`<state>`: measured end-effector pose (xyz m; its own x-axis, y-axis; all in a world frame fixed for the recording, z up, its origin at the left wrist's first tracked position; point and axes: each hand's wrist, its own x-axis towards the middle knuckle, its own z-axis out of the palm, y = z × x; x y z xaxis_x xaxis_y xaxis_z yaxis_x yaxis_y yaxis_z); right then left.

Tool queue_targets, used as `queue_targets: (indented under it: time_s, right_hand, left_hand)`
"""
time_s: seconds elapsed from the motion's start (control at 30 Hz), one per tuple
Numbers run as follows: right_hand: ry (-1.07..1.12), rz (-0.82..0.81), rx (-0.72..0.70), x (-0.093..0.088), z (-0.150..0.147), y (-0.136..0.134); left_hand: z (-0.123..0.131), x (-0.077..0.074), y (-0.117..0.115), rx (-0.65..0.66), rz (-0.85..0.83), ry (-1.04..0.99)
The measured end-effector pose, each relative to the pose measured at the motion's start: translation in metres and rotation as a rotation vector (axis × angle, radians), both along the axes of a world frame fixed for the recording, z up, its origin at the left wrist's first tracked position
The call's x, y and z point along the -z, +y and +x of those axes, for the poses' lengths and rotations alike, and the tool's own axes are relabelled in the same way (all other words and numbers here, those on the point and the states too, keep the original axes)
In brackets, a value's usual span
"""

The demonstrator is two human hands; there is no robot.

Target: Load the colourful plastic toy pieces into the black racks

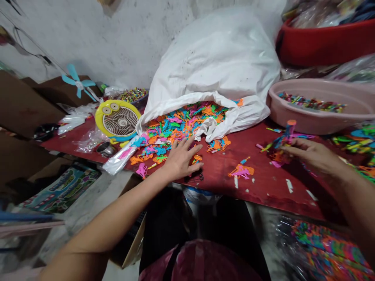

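Observation:
My left hand (183, 160), fingers spread, reaches over the near edge of a heap of small colourful plastic pieces (172, 130) that spills from the mouth of a large white sack (216, 58). At the right, my right hand (304, 154) is closed around a bunch of colourful plastic pieces (283, 144), slightly blurred. Between the hands lie a small cluster of orange and blue pieces (218, 144) and another of pink and orange pieces (241, 170). Dark scissors (198, 176) are partly visible just below my left hand.
On the red table (211, 179) stand a yellow fan (118, 120), a metal cup (105, 149) and a pink basin (319, 117) holding small pieces. Behind it is a red tub (328, 45). More colourful pieces (359, 144) lie at the far right. A filled plastic bag (331, 249) sits below the table.

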<state>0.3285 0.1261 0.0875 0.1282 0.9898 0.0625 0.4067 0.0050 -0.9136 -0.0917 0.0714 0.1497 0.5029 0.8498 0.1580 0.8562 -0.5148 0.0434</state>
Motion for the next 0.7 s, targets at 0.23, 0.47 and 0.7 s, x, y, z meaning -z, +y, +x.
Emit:
queue_targets:
  time_s: [0.23, 0.47, 0.7]
  right_hand:
    - [0.266, -0.156, 0.015, -0.006, -0.031, -0.001]
    - [0.339, -0.093, -0.151, -0.011, -0.102, -0.027]
    - [0.311, -0.093, -0.358, 0.023, -0.190, -0.057]
  left_hand:
    - [0.000, -0.004, 0.003, -0.009, -0.064, -0.011]
    - [0.000, 0.000, 0.004, 0.012, -0.046, -0.055]
    - [-0.001, -0.001, 0.004, 0.010, -0.049, -0.057]
